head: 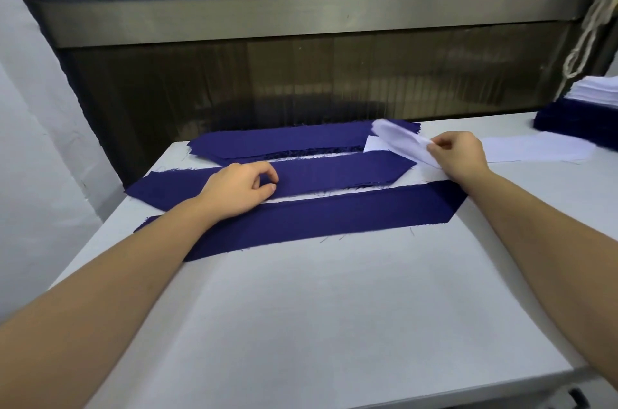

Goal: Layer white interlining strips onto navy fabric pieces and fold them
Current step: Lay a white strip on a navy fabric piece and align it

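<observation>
Nearest, on the white counter (334,308), one navy piece (317,218) lies folded, smooth and slant-ended, with a white edge showing along its far side; it looks done. Behind it a second piece (334,171), frayed and pointed at the right, lies flat under the left hand (240,187). Its fingers curl on the cloth; whether they pinch it I cannot tell. The right hand (458,154) pinches a thin, limp strip (398,137), end lifted, not yet laid. Farther back a navy pile (284,141) waits.
</observation>
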A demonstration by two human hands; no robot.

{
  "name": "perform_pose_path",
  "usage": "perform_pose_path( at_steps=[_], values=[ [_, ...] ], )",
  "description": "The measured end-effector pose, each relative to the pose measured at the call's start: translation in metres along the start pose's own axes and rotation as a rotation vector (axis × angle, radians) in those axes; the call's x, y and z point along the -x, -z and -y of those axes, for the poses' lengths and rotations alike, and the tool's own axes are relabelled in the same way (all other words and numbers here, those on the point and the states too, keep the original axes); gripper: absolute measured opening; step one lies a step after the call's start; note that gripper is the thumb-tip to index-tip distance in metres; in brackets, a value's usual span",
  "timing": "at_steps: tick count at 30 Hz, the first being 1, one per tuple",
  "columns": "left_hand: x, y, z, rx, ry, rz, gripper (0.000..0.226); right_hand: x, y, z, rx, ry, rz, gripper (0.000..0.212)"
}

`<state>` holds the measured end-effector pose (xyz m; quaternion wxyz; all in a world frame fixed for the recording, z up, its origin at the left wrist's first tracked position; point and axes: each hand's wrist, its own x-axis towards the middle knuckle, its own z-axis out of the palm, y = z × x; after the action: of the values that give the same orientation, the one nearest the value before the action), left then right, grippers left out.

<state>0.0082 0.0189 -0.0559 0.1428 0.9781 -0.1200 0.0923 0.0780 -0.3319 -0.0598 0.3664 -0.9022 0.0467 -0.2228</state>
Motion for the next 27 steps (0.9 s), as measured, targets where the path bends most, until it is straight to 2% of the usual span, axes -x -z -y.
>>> perform_pose_path(
  at_steps=[7,11,14,16,19,23,27],
  values=[
    [-0.006,0.009,-0.006,-0.021,-0.010,0.054,0.007,0.006,0.000,0.007,0.198,0.152,0.113,0.028],
    [-0.021,0.011,-0.024,-0.060,-0.032,0.036,0.010,0.008,-0.001,0.012,0.256,0.188,0.090,0.026],
    [-0.036,0.004,-0.046,-0.052,-0.064,0.011,0.012,0.006,-0.003,0.013,0.288,0.174,0.044,0.017],
    [-0.046,-0.003,-0.062,-0.041,-0.083,-0.005,0.015,0.004,-0.004,0.012,0.280,0.142,0.037,0.010],
    [-0.060,-0.015,-0.085,-0.032,-0.082,-0.051,0.020,0.004,-0.003,0.009,0.186,0.121,0.023,0.012],
    [-0.078,-0.026,-0.112,-0.043,-0.067,-0.113,0.032,0.005,-0.004,0.008,0.142,0.182,0.032,0.024],
    [-0.094,-0.032,-0.133,-0.124,-0.072,-0.143,0.044,0.006,-0.005,0.010,0.169,0.306,0.027,0.022]
  ],
)
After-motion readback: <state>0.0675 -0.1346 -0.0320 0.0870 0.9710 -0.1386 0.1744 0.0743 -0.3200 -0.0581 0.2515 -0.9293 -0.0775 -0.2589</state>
